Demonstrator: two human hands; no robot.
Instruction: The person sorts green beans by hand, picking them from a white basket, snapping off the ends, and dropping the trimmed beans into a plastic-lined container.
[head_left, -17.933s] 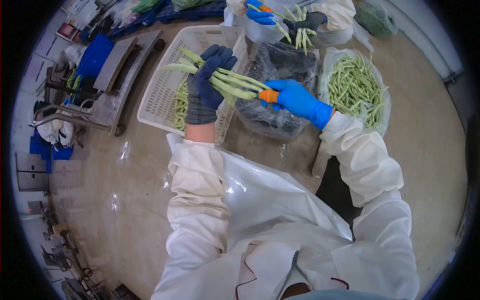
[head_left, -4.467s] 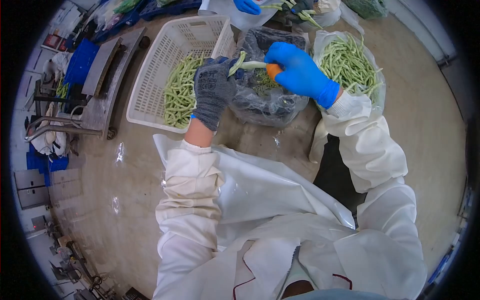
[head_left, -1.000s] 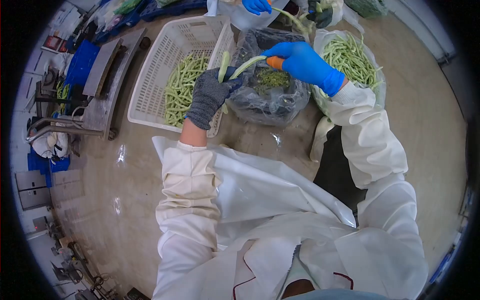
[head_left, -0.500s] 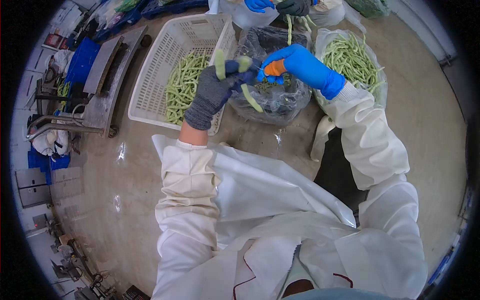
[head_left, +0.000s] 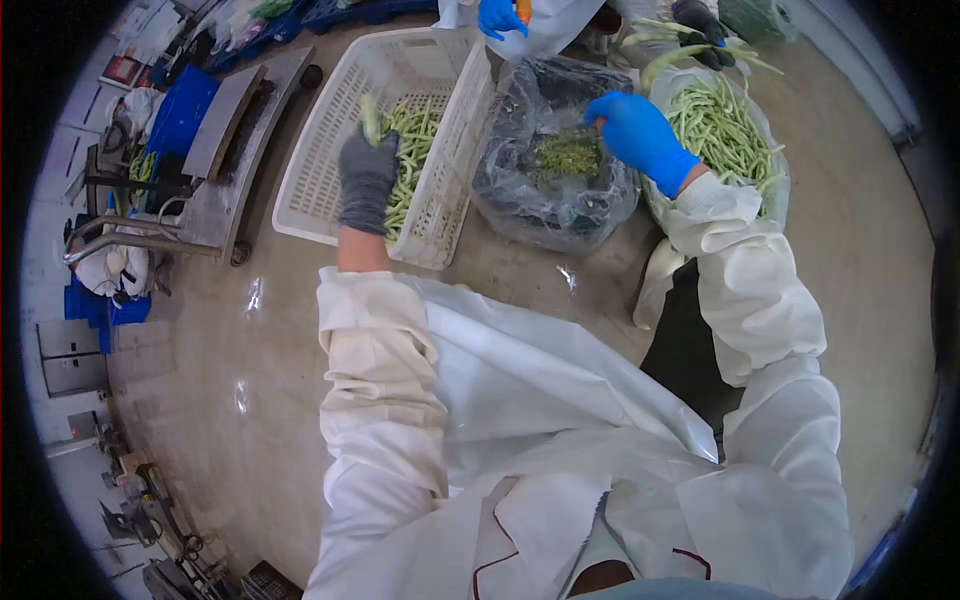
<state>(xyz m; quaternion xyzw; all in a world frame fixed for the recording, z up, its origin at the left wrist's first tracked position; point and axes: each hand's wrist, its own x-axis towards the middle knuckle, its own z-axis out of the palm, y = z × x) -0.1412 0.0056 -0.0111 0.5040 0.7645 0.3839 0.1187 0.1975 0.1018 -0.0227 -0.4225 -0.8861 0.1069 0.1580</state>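
Observation:
My left hand (head_left: 367, 178), in a grey knit glove, is over the white plastic crate (head_left: 310, 190). A piece of green bean (head_left: 371, 120) sticks up from its closed fingers, and cut green beans (head_left: 412, 150) lie in the crate below. My right hand (head_left: 645, 140), in a blue glove, is closed above the right edge of a tub lined with clear plastic (head_left: 560, 225). Only a small orange-brown end of the orange-handled tool (head_left: 600, 123) shows at its fingers; the rest is hidden. Green trimmings (head_left: 566, 154) lie in the tub.
At the right stands a bag of long green beans (head_left: 715, 130). Across from me, another person's blue-gloved hand (head_left: 502, 18) holds something orange, and a dark-gloved hand (head_left: 700, 30) holds long beans. A metal cart (head_left: 225, 170) stands at the left.
My left hand has moved left and away from my right hand, to over the crate with bean. My right hand has shifted right. The other person's dark-gloved hand has moved to the bean bag.

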